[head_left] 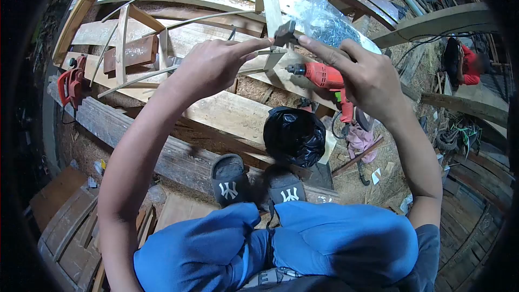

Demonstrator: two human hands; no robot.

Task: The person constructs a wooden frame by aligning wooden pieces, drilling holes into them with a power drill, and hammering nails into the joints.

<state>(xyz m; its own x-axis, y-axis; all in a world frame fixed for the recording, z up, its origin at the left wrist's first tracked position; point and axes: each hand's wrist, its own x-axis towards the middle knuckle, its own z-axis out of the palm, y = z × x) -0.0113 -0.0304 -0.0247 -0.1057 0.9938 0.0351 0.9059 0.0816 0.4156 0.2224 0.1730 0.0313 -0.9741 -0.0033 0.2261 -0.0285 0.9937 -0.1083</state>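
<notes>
A: Your blue cloth trousers (335,238) are nearest, knees bent across the bottom of the view. What comes after them?

B: Your two bare hands, raised ahead. Your left hand (208,70) has its index finger stretched out and the others curled; I cannot tell whether it grips anything. Your right hand (367,78) also points its index finger inward, and its grip is equally unclear.

A: And between them?

B: A small, blocky dark-grey piece (284,33), right at your two index fingertips. It looks angular, tilted, dull and hard, with a paler upper face; its lower part is too small to make out.

A: What lies beyond your hands?

B: Below them, your black slippers (230,181) with white lettering, then a black plastic bag (278,143) with a round open mouth. Near your right hand lies a red-and-black power drill (324,75). Behind the dark piece stands a pale slatted wooden frame (272,0) with thin curved strips.

A: Farther off?

B: A crumpled clear plastic bag (327,16) with greyish contents rests on the boards, and a person in a red top (473,65) is at the far right.
</notes>
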